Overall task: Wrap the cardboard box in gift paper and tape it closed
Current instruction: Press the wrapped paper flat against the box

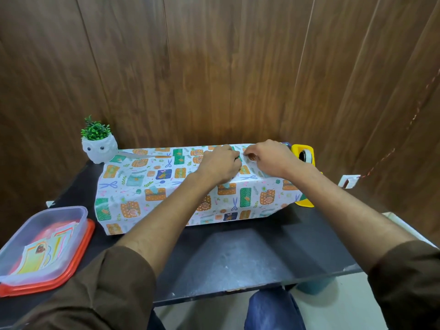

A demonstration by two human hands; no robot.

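Observation:
The box is fully covered by white gift paper [152,186] printed with orange and green presents; no cardboard shows. It lies lengthwise across the black table [238,253]. My left hand [220,164] rests on the top right of the wrapped box, fingers curled down onto the paper. My right hand [271,157] sits just to its right, fingertips pinched on the paper near the far top edge. Whether a piece of tape is between the fingers is too small to tell. A yellow tape dispenser [303,154] stands behind the box's right end.
A white owl pot with a green plant [98,145] stands at the box's far left corner. A clear plastic container on an orange lid [45,246], holding coloured cards, sits at the front left. Wooden wall panels close off the back and right.

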